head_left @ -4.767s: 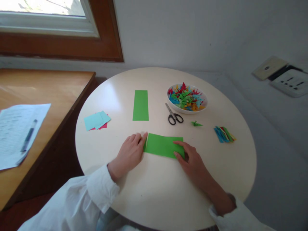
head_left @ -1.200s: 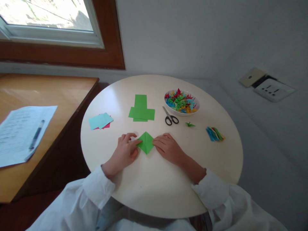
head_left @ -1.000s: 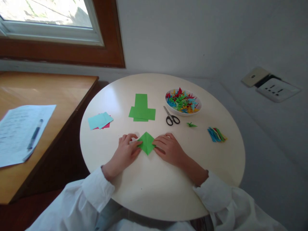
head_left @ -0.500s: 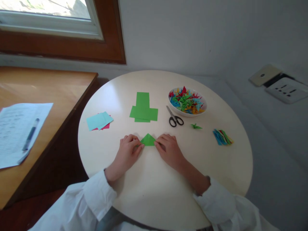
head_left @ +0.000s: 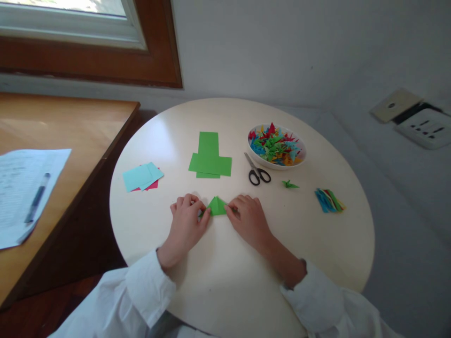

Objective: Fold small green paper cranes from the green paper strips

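A small piece of folded green origami paper [head_left: 217, 206] lies low over the round table between my hands, its peak pointing away from me. My left hand [head_left: 188, 220] pinches its left corner between thumb and fingers. At the right corner, my right hand [head_left: 248, 217] holds it in the same kind of pinch. The corners themselves are partly hidden by my fingertips. Beyond them lie flat green paper sheets [head_left: 208, 152], overlapping crosswise. Scissors [head_left: 257, 171] with black handles rest to their right, near a folded green paper crane [head_left: 290, 184].
A white bowl [head_left: 278, 165] full of colourful paper cranes stands at the back right of the white table [head_left: 211, 291]. Paper strips [head_left: 329, 201] lie at the right, light blue and red sheets [head_left: 143, 176] at the left. A pen [head_left: 37, 198] lies on written paper [head_left: 14, 197] on the wooden desk.
The green paper's outline has altered slightly, with a crease now showing near its peak. Both hands keep their pinch, the left one turned a little. The whole view has shifted slightly.
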`<state>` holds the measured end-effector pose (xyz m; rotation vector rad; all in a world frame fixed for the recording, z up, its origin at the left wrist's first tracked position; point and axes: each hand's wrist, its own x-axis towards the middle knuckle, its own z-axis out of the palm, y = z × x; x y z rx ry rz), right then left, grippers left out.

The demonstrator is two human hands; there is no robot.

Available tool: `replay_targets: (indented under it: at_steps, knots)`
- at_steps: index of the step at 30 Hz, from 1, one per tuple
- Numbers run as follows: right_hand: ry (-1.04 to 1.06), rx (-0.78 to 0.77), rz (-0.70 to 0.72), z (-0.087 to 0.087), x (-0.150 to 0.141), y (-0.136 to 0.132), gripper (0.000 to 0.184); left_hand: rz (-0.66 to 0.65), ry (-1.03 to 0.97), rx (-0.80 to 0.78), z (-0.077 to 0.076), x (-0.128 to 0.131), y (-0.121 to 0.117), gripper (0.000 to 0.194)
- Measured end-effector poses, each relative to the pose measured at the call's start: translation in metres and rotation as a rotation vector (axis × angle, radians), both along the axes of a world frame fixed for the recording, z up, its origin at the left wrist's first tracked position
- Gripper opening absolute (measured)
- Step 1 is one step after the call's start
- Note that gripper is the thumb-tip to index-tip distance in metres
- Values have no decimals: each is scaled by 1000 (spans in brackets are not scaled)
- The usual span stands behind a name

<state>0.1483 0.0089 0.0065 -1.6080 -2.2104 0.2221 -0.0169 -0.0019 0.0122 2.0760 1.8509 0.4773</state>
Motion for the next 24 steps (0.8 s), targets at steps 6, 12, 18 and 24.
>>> replay_targets:
  at_steps: [6, 12, 18, 24]
  knots:
    - [25, 6, 18, -3, 0, 2, 16, -2, 11, -12, 1, 0, 0, 18]
    - [-23, -40, -2, 0, -4, 6, 17, -7, 3, -13, 1, 0, 0, 19]
    - [-75, -72, -22, 3, -6, 6, 17, -15, 1, -2, 1, 0, 0, 19]
    - [-99, -100, -37, 5, -7, 8, 17, -17, 24, -11, 0, 0, 0, 20]
